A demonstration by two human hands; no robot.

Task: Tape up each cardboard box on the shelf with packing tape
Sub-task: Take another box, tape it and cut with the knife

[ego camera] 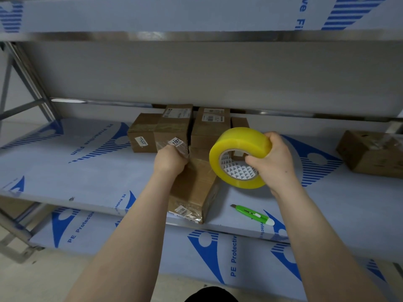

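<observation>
A long cardboard box (194, 188) lies on the shelf (87, 177), its near end at the front edge. My left hand (171, 160) rests on the box's far top, fingers curled down over a strip of clear tape there. My right hand (272, 159) grips a yellow roll of packing tape (237, 158), held upright just right of the box, thumb inside the core. Behind stand several more cardboard boxes (172, 127), one labelled 1107.
A green utility knife (253, 214) lies on the shelf, right of the long box near the front edge. Another cardboard box (370, 153) sits at the far right. A lower shelf (152, 247) juts out below. An upper shelf (196, 35) hangs overhead.
</observation>
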